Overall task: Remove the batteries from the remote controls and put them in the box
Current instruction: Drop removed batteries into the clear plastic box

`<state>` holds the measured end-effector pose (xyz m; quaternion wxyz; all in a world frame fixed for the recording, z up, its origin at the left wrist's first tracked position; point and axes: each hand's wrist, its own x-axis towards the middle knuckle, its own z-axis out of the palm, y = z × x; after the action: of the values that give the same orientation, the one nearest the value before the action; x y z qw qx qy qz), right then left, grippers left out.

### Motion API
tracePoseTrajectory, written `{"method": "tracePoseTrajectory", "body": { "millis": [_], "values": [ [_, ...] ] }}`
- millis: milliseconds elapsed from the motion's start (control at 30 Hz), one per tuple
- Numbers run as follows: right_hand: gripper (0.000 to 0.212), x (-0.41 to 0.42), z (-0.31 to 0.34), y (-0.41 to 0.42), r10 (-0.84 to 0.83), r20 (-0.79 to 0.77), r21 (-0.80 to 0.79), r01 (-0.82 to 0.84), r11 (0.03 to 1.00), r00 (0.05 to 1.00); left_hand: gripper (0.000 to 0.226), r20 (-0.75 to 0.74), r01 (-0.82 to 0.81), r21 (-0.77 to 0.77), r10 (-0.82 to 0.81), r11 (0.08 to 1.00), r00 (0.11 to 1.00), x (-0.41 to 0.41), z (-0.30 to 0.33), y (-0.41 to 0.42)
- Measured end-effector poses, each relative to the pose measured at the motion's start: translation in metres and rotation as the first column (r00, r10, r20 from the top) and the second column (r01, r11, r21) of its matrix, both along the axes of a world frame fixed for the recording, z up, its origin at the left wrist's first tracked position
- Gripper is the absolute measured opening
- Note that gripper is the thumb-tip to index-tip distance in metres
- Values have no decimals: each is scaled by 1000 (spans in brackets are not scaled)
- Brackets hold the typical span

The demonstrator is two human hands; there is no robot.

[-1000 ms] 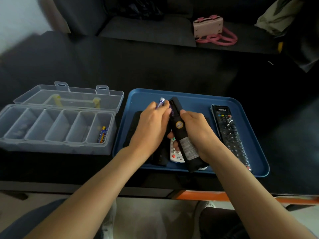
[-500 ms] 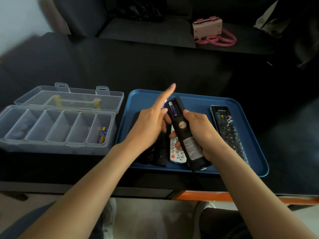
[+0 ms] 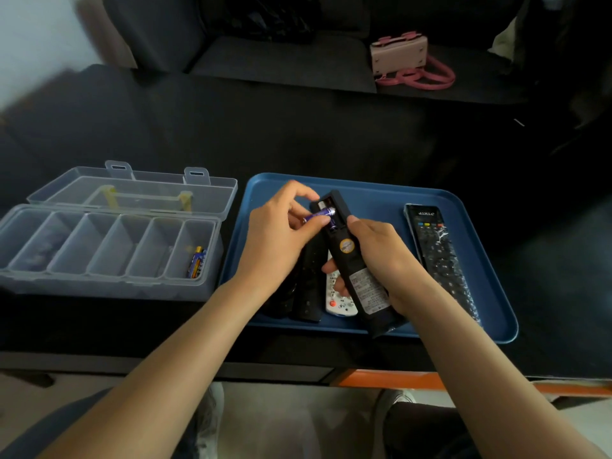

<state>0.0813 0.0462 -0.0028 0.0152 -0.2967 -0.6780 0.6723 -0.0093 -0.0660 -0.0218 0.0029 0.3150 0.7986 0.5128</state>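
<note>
My right hand (image 3: 381, 256) grips a black remote (image 3: 351, 256) held back-side up over the blue tray (image 3: 463, 260), with its battery compartment uncovered at the far end. My left hand (image 3: 281, 233) pinches a purple battery (image 3: 321, 214) at the edge of that compartment; the battery lies tilted, partly out of the slot. A clear compartment box (image 3: 106, 250) stands open to the left of the tray, with batteries (image 3: 197, 261) in its rightmost compartment.
On the tray lie a black remote in plastic wrap (image 3: 437, 256) at the right, a white remote (image 3: 337, 296) and two dark remotes (image 3: 304, 286) under my hands. A pink handbag (image 3: 404, 61) sits on the dark sofa beyond the black table.
My left forefinger, which pointed straight out half a second ago, has curled back, and the hand now pinches the purple battery at the compartment. The right hand keeps its hold on the remote.
</note>
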Motion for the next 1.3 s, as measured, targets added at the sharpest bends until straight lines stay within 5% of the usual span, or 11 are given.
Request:
{"method": "tracePoseTrajectory", "body": {
  "millis": [100, 233, 467, 833, 1300],
  "values": [
    [34, -2, 0, -1, 0, 2, -1, 0, 1000, 1000, 11, -84, 4, -5, -4, 1000, 996, 3, 1, 1],
    [35, -2, -1, 0, -4, 10, -1, 4, 1000, 1000, 31, -147, 79, -44, -85, 996, 985, 6, 0, 4],
    [36, -2, -2, 1, -19, 0, 7, 19, 1000, 1000, 34, -39, 210, -58, -213, 976, 976, 9, 0, 4],
    [33, -1, -3, -9, -26, -25, -95, 24, 995, 999, 33, -208, -13, -51, 2, 999, 978, 6, -15, 12],
    [34, -1, -2, -13, -13, -47, -87, 8, 996, 999, 38, 175, -18, 132, -5, 991, 985, 4, -8, 11]
  ]
}}
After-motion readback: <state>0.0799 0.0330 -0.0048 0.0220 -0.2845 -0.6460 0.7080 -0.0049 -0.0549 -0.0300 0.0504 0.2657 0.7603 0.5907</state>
